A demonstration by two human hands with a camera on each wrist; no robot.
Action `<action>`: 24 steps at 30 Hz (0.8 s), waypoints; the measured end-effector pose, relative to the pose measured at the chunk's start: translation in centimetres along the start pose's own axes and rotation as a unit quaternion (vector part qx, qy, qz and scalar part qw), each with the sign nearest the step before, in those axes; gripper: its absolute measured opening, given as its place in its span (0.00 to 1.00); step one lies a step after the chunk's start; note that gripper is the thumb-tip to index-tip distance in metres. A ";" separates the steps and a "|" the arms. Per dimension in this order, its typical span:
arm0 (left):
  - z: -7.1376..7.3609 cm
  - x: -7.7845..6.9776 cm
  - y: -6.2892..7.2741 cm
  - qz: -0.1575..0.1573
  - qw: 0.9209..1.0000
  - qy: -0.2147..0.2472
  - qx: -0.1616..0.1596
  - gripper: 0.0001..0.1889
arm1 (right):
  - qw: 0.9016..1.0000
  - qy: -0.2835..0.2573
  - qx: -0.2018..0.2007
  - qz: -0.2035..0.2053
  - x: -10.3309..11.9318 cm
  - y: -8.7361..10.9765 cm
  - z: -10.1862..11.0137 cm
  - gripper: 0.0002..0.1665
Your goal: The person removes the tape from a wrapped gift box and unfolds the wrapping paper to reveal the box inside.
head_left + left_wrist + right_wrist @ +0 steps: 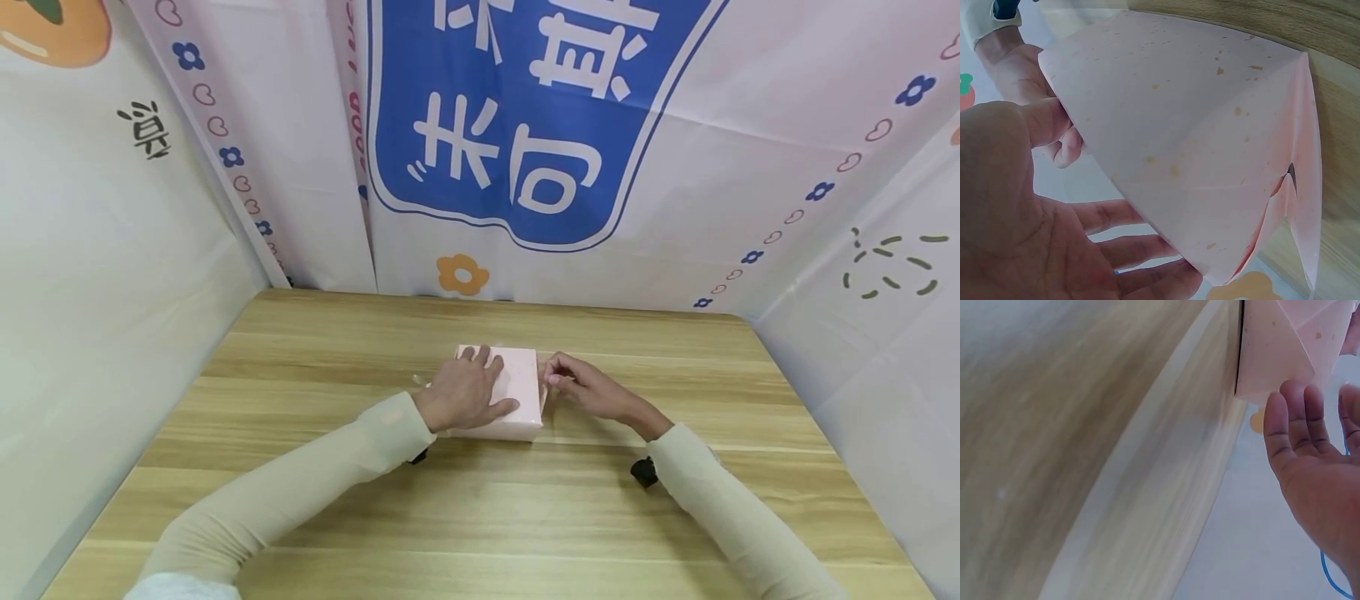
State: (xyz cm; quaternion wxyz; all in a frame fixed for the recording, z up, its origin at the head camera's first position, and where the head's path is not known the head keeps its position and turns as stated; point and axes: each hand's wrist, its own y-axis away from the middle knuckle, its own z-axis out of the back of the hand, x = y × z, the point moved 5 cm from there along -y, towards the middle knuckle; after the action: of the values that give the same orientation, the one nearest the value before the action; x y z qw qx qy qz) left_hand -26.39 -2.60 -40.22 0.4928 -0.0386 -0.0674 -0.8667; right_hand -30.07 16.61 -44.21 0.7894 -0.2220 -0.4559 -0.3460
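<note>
A box-shaped parcel in pink paper with gold specks (pixel 519 379) lies on the table in the head view. My left hand (pixel 463 390) rests on its top, fingers spread and thumb toward the right. In the left wrist view, the left fingers (pixel 1138 247) lie along the parcel's edge, and loose paper folds (pixel 1300 206) stick out at its end. My right hand (pixel 592 387) is at the right end, fingers bent beside the paper there. In the right wrist view, the right fingertips (pixel 1294 390) are right at a slanting paper fold (pixel 1300 337), thumb apart.
The wood-grain table (pixel 480 517) is bounded by printed fabric walls (pixel 525 275) at the back and sides. Something small and pale (pixel 420 381) juts out at the parcel's left. A black device (pixel 643 472) sits under the right wrist.
</note>
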 end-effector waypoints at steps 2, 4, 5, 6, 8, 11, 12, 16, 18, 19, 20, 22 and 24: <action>0.0 0.0 0.0 -0.001 1.000 0.003 0.001 0.42 | 1.000 0.015 -0.017 0.000 -0.2 0.2 0.3 0.11; 0.0 0.0 0.0 -0.001 1.000 0.006 0.002 0.42 | 0.999 0.033 -0.036 0.000 -0.4 0.4 0.6 0.10; -0.1 0.0 0.1 -0.001 1.000 0.006 0.002 0.42 | 0.998 0.041 -0.045 0.001 -0.4 0.5 0.8 0.10; -0.1 0.0 0.1 0.000 1.000 0.006 0.002 0.42 | 0.997 0.048 -0.054 0.003 -0.4 0.5 0.9 0.10; -0.2 0.1 0.2 0.002 1.000 0.004 -0.001 0.42 | 0.995 0.063 -0.076 0.007 -0.4 0.6 1.0 0.11; -0.2 0.2 0.4 0.003 1.000 0.003 -0.013 0.42 | 0.989 0.082 -0.120 0.006 -0.1 0.8 1.1 0.12; -0.2 0.2 0.5 0.003 1.000 0.006 -0.020 0.42 | 0.987 0.088 -0.137 0.005 0.1 0.9 1.1 0.12; -0.3 0.0 0.9 -0.003 0.998 -0.001 -0.056 0.41 | 0.979 0.083 -0.187 0.003 1.9 1.6 0.4 0.13; -0.3 -0.1 1.1 -0.003 0.997 -0.006 -0.078 0.41 | 0.979 0.061 -0.196 -0.001 3.0 2.0 -0.4 0.15; -0.4 -0.1 1.2 -0.002 0.996 -0.011 -0.088 0.41 | 0.979 0.048 -0.196 -0.006 3.3 2.1 -0.9 0.17; -0.4 -0.2 1.3 0.000 0.995 -0.010 -0.100 0.40 | 0.980 0.033 -0.196 -0.015 3.5 2.2 -1.4 0.19; -0.5 -0.2 1.4 0.003 0.993 -0.003 -0.116 0.40 | 0.982 -0.002 -0.185 -0.042 3.5 2.3 -2.5 0.24; -0.7 -0.2 1.5 0.006 0.992 0.021 -0.125 0.39 | 0.982 -0.044 -0.171 -0.073 3.2 2.4 -3.6 0.29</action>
State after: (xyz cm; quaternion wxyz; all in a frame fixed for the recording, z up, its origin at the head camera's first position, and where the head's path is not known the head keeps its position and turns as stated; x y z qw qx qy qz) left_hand -24.97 -3.35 -40.81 0.4902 -0.0824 0.0520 -0.8661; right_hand -25.18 14.68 -43.20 0.6916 -0.3347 -0.4396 -0.4652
